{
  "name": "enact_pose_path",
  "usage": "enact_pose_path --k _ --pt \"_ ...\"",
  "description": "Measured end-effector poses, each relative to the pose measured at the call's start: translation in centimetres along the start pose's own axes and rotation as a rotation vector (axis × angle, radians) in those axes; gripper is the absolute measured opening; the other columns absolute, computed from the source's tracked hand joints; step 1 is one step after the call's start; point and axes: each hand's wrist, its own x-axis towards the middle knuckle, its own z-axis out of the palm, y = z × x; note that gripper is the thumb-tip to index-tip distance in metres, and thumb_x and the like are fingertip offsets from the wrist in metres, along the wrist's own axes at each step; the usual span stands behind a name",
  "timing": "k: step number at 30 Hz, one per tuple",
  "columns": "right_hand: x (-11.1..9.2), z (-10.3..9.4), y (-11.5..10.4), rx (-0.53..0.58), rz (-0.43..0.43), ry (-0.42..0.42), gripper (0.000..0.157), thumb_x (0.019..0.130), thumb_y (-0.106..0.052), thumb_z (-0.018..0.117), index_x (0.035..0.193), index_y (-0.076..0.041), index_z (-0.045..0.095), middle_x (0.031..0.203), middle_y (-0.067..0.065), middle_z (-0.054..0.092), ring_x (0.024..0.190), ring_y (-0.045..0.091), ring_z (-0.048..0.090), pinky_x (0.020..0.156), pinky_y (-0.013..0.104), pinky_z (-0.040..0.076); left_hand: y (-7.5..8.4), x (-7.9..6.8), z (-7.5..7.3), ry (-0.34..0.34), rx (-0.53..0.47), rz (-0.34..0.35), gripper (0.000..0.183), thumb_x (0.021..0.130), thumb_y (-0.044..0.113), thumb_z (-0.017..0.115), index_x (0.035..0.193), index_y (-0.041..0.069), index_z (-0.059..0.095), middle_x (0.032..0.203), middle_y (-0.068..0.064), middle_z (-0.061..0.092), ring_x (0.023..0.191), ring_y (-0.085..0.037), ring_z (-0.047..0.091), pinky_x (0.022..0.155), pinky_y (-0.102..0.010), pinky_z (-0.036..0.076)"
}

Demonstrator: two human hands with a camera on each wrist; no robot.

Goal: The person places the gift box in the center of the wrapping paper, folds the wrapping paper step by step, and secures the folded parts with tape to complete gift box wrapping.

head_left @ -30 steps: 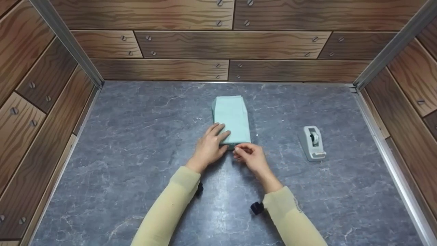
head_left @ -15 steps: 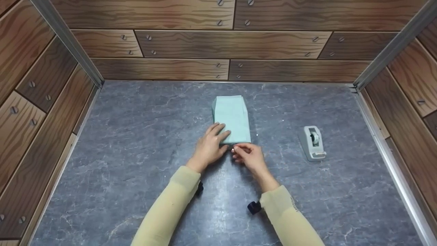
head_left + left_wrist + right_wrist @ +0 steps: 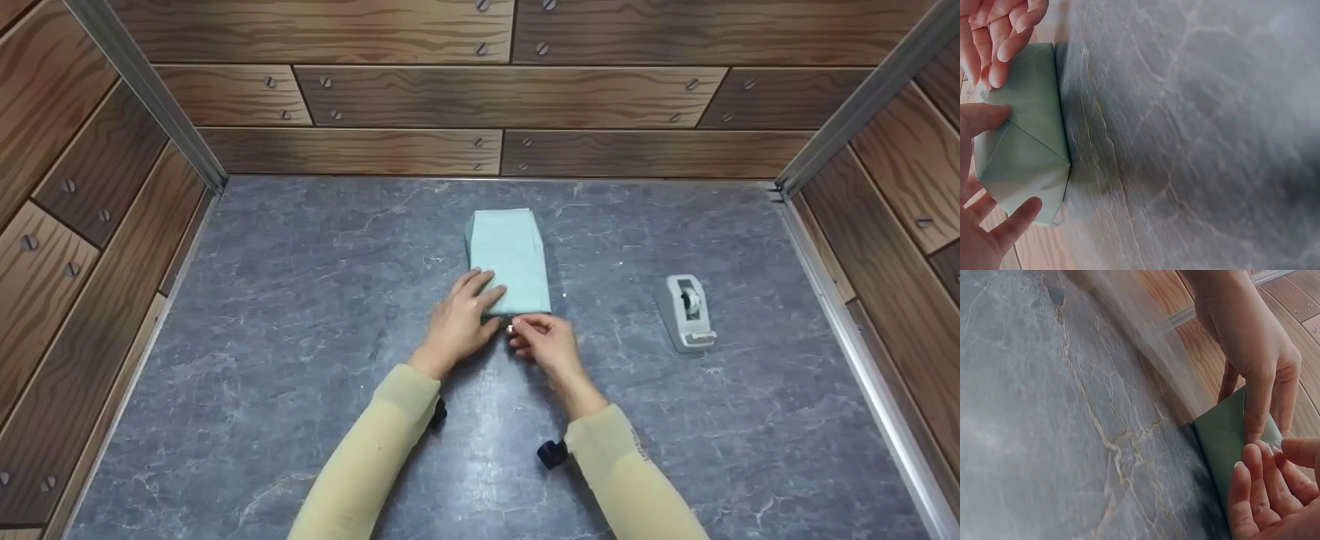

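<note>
A box-shaped package wrapped in pale green paper (image 3: 510, 259) lies flat at the middle of the table, its folded end flap (image 3: 1030, 126) seen in the left wrist view. My left hand (image 3: 456, 324) rests on its near left corner, fingers spread straight over the top, thumb pressing the end flap. Just right of that thumb, my right hand (image 3: 551, 346) pinches a small clear strip, apparently tape (image 3: 1270, 449), between thumb and fingertips at the end face. How much of the strip touches the paper is hard to tell.
A light grey tape dispenser (image 3: 688, 315) with a roll stands to the right on the grey marbled table (image 3: 300, 300). Wood-patterned panels (image 3: 510, 97) close off the back and both sides. Tiny white specks dot the table right of the package.
My right wrist and forearm have swung slightly left, while the fingertips stay at the package's near end. My left hand and the package hold still.
</note>
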Motion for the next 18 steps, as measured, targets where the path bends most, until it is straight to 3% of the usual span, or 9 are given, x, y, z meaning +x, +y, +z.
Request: enact_pose_path --k 11,18 --pt "0.34 0.78 -0.31 -0.142 0.053 0.139 0.021 0.080 -0.026 0.070 0.082 -0.005 0.072 0.075 0.011 0.068 0.062 0.019 0.064 0.057 0.036 0.052 -0.05 0.01 0.09 0.008 0.003 0.023 0.047 0.080 0.030 0.069 0.124 0.018 0.058 0.135 -0.006 0.043 0.127 -0.025 0.032 0.089 -0.040 0.043" --pt "0.27 0.93 -0.42 -0.171 0.047 0.165 0.024 0.078 -0.029 0.071 0.078 -0.005 0.072 0.071 0.009 0.067 0.058 0.018 0.063 0.058 0.038 0.052 -0.09 -0.05 0.04 0.020 0.002 0.019 0.047 0.079 0.030 0.070 0.123 0.019 0.059 0.134 -0.006 0.044 0.127 -0.025 0.033 0.089 -0.040 0.043"
